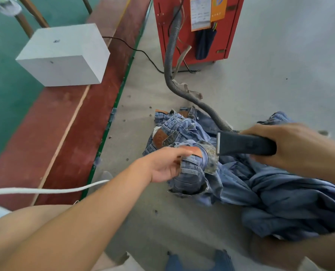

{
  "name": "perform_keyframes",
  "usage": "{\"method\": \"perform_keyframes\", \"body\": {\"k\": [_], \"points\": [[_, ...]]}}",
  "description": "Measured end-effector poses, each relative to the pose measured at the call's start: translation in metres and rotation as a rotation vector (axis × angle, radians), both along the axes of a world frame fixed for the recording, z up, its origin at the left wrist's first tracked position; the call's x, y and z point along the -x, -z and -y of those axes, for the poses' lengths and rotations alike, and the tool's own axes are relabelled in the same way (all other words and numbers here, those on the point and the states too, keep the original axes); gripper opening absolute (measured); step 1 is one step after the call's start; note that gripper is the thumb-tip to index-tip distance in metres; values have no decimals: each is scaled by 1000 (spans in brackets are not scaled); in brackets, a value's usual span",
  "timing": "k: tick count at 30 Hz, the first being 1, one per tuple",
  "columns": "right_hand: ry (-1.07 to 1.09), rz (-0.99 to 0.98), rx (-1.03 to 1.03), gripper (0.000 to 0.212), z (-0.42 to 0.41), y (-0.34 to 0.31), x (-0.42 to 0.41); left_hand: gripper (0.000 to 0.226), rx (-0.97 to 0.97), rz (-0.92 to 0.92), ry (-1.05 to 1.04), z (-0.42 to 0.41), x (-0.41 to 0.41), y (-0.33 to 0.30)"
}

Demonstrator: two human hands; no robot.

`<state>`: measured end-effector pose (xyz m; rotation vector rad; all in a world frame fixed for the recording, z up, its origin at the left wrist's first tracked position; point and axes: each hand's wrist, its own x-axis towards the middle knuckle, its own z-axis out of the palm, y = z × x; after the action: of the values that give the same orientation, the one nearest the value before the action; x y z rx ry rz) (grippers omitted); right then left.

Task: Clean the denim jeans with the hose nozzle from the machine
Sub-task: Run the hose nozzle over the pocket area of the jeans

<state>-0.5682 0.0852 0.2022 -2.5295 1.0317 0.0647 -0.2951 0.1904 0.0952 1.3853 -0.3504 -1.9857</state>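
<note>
Right now the right hand [284, 145] is wrapped around the dark hose nozzle [244, 144], whose long axis runs nearly level across the view, its flat light-edged mouth pointing toward the person's left and touching a soiled fold of the denim jeans [211, 173]. From the nozzle's rear a grey ribbed hose [174, 75] curves away up to the red machine [198, 30] standing at the far side of the grey surface [260, 79]. The left hand [168, 165] reaches in from the left and grips the bunched waistband part of the jeans, thumb on top by a reddish patch, holding the fabric up to the nozzle mouth. More jeans lie heaped on the surface, spreading right and toward the person. A white box [65, 55] sits on a red-brown ledge at left, and a white cord [45, 190] crosses the left foreground.
</note>
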Motion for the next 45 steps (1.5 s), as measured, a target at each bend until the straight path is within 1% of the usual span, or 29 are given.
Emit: {"method": "perform_keyframes", "body": {"k": [2,6,9,12,14,15,16,18,20,22,25,26,28,31,32,34,36,37,38,40,43,45], "points": [[-64,-29,22,49,-6,9,-2,27,-16,3,-40,0,-3,3],[-130,-107,41,38,-15,28,-13,45,24,-90,44,1,1,1],[-192,-134,83,36,-27,39,-27,48,38,-167,63,3,6,-3],[-214,-16,62,40,-38,41,-35,50,13,-209,52,5,10,-5],[-164,87,26,43,-36,36,-36,53,49,-227,66,6,10,-5],[-118,108,14,43,-29,34,-34,55,69,-231,76,7,10,-6],[-75,98,11,42,-22,31,-31,57,79,-240,88,7,10,-7],[-29,13,29,39,-11,25,-22,64,76,-262,105,8,8,-9],[-56,-89,79,36,-13,24,-19,66,89,-307,162,10,5,-10],[-142,-140,165,36,-25,28,-27,63,112,-325,232,11,5,-12],[-240,-94,217,37,-39,35,-41,49,71,-260,230,13,7,-10],[-252,-67,210,38,-41,35,-42,48,46,-241,219,13,8,-8],[-224,-3,167,39,-37,31,-38,56,29,-232,250,13,9,-8],[-115,56,83,42,-24,21,-23,69,93,-271,297,12,8,-10],[-90,42,73,44,-21,19,-18,71,113,-290,310,12,6,-11],[-78,-54,99,45,-19,18,-13,73,133,-313,334,11,6,-10],[-126,-131,150,41,-23,22,-19,75,132,-334,354,11,8,-9],[-155,-130,152,39,-27,24,-24,75,124,-334,355,11,10,-10],[-176,-104,138,38,-30,26,-28,76,114,-324,350,11,11,-11],[-170,-11,72,43,-33,25,-34,77,94,-286,319,12,9,-13],[-40,165,-41,49,-24,19,-33,70,72,-270,267,14,5,-15],[8,171,-57,52,-14,16,-27,74,72,-242,249,15,3,-13]]}}
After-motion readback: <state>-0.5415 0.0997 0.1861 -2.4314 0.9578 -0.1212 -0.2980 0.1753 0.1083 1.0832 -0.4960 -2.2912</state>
